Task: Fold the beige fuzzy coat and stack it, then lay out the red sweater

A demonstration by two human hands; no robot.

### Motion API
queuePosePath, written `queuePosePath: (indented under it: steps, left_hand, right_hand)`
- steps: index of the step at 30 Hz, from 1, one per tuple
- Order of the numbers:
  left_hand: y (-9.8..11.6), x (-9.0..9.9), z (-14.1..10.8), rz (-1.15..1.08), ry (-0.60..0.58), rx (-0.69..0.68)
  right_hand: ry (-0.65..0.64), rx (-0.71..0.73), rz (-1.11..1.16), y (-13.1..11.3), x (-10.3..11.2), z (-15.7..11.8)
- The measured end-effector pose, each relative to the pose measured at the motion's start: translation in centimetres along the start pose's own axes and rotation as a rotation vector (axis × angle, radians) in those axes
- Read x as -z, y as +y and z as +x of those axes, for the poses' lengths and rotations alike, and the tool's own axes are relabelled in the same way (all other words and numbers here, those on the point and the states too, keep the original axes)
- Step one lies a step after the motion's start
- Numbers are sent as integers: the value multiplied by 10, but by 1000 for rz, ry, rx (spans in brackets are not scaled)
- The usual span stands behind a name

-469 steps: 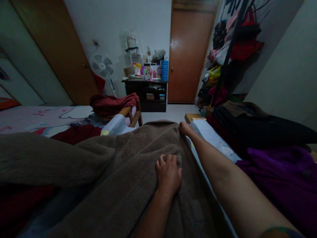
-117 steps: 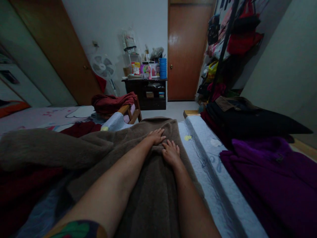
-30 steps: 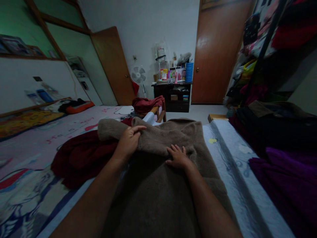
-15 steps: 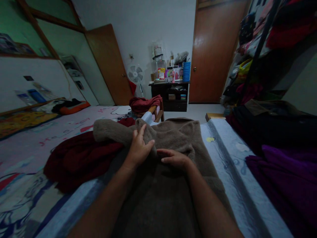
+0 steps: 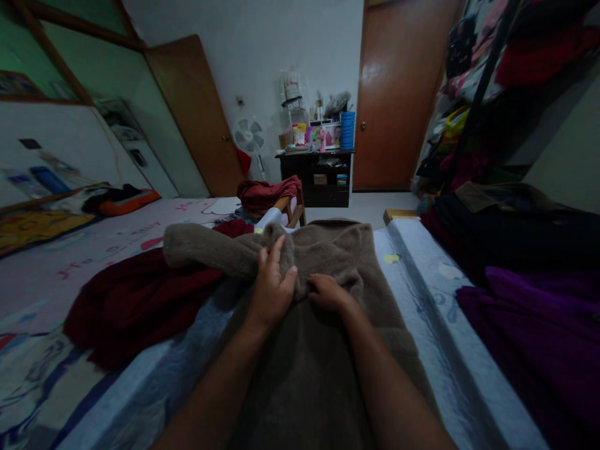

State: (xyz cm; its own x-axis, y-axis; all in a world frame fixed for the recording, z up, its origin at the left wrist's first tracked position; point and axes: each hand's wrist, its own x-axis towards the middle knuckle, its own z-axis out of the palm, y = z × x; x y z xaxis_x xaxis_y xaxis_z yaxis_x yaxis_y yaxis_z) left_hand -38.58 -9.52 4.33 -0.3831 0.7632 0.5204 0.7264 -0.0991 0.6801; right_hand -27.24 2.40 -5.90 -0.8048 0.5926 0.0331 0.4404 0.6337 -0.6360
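A fuzzy grey-brown coat (image 5: pixel 309 369) lies spread on a pale blue patterned bed sheet (image 5: pixel 435 300), one sleeve stretched out to the left and the collar at the far end. My left hand (image 5: pixel 275 281) rests on the gathered fabric near the sleeve's base, fingers extended forward and the thumb apart. Just to its right, my right hand (image 5: pixel 328 292) has its fingers curled into the coat's upper part, pinching the cloth; its fingertips are partly hidden. Under the sleeve, a dark red garment (image 5: pixel 140 306) lies bunched.
Purple cloth (image 5: pixel 525 337) and dark folded clothes (image 5: pixel 529 231) are piled on the right. A reddish garment (image 5: pixel 267 194) hangs over a wooden chair (image 5: pixel 296 212) beyond the coat. Farther back stand a white fan (image 5: pixel 249 136) and a dark cabinet (image 5: pixel 314 181).
My right hand has gone from outstretched fingers to curled ones on the coat. My left hand stays on the fabric, shifted slightly right. The camera view has turned a little to the right.
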Motion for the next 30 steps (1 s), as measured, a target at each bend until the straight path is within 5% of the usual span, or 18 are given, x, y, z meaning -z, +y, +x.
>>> queuePosePath:
  steps: [4,7,10,14,16,18,21,24,27,30]
  left_hand:
    - [-3,1,-13,57,25,15]
    - [-16,8,-27,196,26,29]
    - [-30,19,-45,481,64,41]
    - [-34,20,-61,713,183,-11]
    - [-32,7,-60,656,61,-103]
    - [-33,-15,-53,557,-198,-170]
    - [-45,-52,-40,481,-478,-80]
    - [-66,-74,-38,507,-592,12]
    - [-81,-76,-48,571,-636,59]
    - [-77,-69,-54,642,-659,63]
  right_hand:
    - [-142,91,24,-13,-19,4]
    - [-184,129,123,-9,-13,3]
    - [4,36,100,-4,3,0]
    - [212,-232,-257,-2,15,-4]
    - [170,-254,-342,-1,13,-5]
    - [107,-208,-341,-2,9,-5]
    - [33,-133,-304,-3,5,-4]
    - [-35,-44,-228,-3,10,-4]
    - [-61,31,-32,4,22,-5]
    - [208,-105,24,20,36,-7]
